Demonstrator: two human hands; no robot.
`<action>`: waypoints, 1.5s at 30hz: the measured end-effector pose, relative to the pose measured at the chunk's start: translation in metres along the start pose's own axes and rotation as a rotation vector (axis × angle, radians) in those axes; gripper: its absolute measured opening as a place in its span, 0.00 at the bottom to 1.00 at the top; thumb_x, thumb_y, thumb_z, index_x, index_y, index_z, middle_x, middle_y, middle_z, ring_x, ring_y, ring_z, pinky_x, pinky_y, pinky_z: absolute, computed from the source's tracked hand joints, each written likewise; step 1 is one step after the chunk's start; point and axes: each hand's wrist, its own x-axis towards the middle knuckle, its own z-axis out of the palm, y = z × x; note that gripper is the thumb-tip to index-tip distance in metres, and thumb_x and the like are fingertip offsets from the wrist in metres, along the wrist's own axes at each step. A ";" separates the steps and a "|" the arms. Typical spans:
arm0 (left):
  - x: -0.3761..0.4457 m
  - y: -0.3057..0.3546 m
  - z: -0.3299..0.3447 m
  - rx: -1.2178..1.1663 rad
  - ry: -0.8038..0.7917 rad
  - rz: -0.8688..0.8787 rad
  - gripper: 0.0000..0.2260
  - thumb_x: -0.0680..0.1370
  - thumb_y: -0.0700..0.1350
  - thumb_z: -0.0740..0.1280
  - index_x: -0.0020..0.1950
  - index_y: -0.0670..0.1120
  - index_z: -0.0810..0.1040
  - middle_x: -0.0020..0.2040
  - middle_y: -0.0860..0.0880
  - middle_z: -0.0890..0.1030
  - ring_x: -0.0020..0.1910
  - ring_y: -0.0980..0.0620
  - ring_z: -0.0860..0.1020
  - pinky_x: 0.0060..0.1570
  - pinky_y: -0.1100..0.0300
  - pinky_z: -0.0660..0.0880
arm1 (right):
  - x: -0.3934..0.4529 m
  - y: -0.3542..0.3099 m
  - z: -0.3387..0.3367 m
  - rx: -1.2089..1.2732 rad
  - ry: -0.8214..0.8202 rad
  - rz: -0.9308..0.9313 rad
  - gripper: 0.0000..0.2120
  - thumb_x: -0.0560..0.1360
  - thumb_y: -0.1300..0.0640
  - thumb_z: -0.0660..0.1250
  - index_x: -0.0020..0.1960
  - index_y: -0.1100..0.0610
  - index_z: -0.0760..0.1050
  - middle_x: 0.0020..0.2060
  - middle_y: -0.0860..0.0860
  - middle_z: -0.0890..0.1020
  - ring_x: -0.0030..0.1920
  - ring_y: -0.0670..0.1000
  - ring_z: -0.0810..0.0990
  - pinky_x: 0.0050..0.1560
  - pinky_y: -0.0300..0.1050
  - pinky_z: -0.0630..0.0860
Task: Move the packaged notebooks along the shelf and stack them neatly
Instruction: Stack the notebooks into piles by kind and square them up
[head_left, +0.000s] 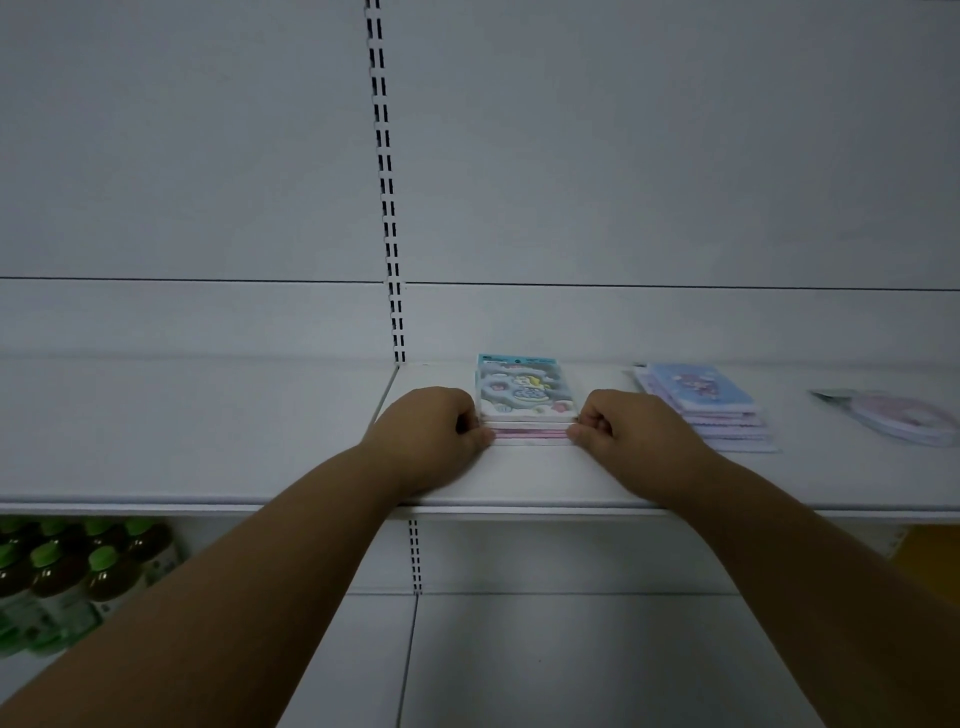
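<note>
While both bare forearms reach up and forward from the near edge, the scene reads as follows.

Shelf: a white shop shelf (519, 478) runs left to right across the middle, with a pale back panel behind it.

Middle stack: a small pile of packaged notebooks (525, 402) lies flat on the shelf, just right of the slotted upright (387, 182); the top cover shows a pale blue cartoon design, and pink edges show lower in the pile.

Left hand: the left hand (428, 431) is curled, its fingers pressed against the pile's left near corner.

Right hand: the right hand (623, 428) is curled the same way, fingers pinching the pile's right near corner, so the stack sits squeezed between the two hands.

Second stack: another pile of notebooks (704, 410), lilac and blue, rests to the right, near but apart from the right hand, its layers fanned unevenly.

Far right: a single pink packaged item (904, 415) lies flat, blurred.

Lower shelf: green-capped bottles (78, 566) of dark liquid stand at the near left, beneath the shelf.
</note>
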 end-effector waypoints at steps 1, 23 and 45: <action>0.000 0.000 0.000 -0.002 -0.001 0.003 0.14 0.75 0.58 0.68 0.36 0.50 0.73 0.34 0.52 0.76 0.34 0.57 0.72 0.31 0.59 0.65 | 0.000 0.000 0.001 -0.022 -0.001 -0.010 0.12 0.77 0.47 0.63 0.41 0.54 0.73 0.34 0.48 0.76 0.38 0.50 0.74 0.37 0.45 0.67; -0.009 0.010 -0.007 0.124 0.079 0.088 0.15 0.81 0.57 0.55 0.39 0.51 0.68 0.31 0.53 0.69 0.33 0.51 0.71 0.33 0.56 0.64 | -0.006 -0.009 0.000 -0.167 0.040 -0.046 0.12 0.81 0.47 0.52 0.43 0.52 0.66 0.37 0.49 0.72 0.38 0.51 0.72 0.39 0.45 0.66; 0.074 0.221 0.069 -0.083 -0.143 -0.255 0.15 0.81 0.49 0.59 0.62 0.41 0.75 0.60 0.39 0.77 0.58 0.41 0.76 0.52 0.53 0.72 | 0.010 0.149 -0.072 0.084 -0.024 0.270 0.20 0.79 0.46 0.59 0.39 0.61 0.74 0.36 0.58 0.75 0.40 0.55 0.74 0.39 0.41 0.63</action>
